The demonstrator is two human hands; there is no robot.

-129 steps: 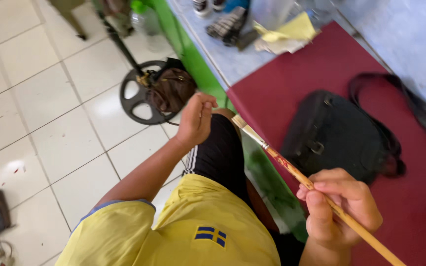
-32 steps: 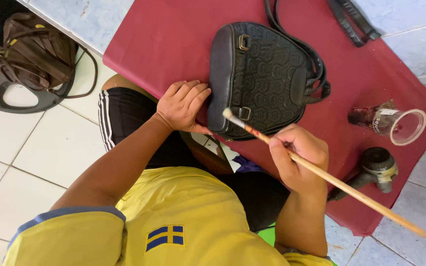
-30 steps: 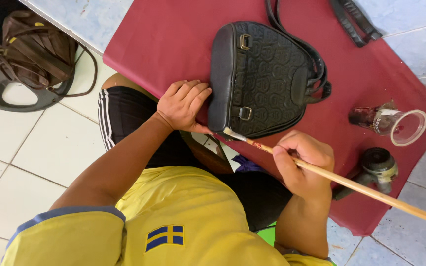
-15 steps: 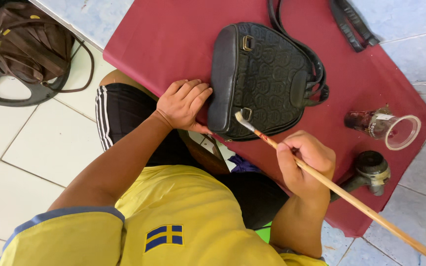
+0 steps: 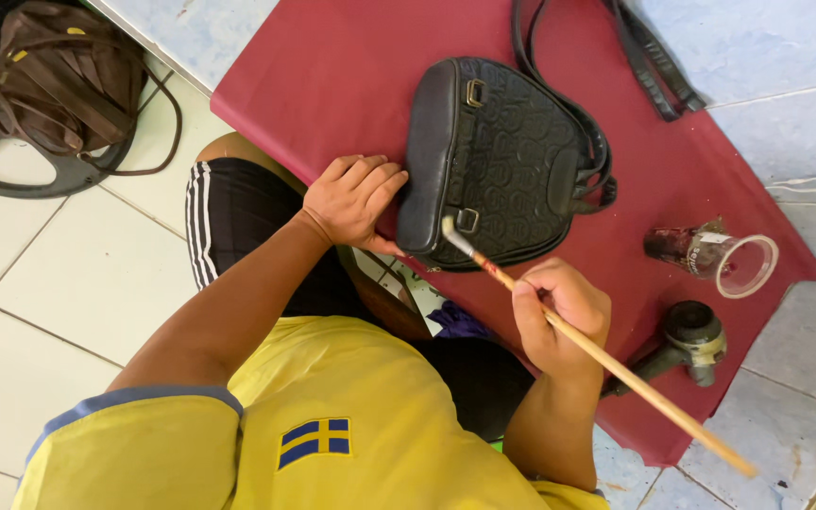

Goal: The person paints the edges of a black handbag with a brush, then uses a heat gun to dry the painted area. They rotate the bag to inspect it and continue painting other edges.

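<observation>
The small black bumpy leather bag (image 5: 502,161) is lying on the dark red cloth (image 5: 332,85) and is being steadied at its edge by the left hand (image 5: 356,200), fingers resting flat. The long wooden paintbrush (image 5: 606,357) is being gripped tightly by the right hand (image 5: 559,312). Its tip has been moved down from half a second ago, so the bag's lower edge near the buckle is being brushed.

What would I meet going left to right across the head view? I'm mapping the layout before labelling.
Brown bag → left hand → black handbag → right hand holding the paintbrush → clear plastic cup.
</observation>
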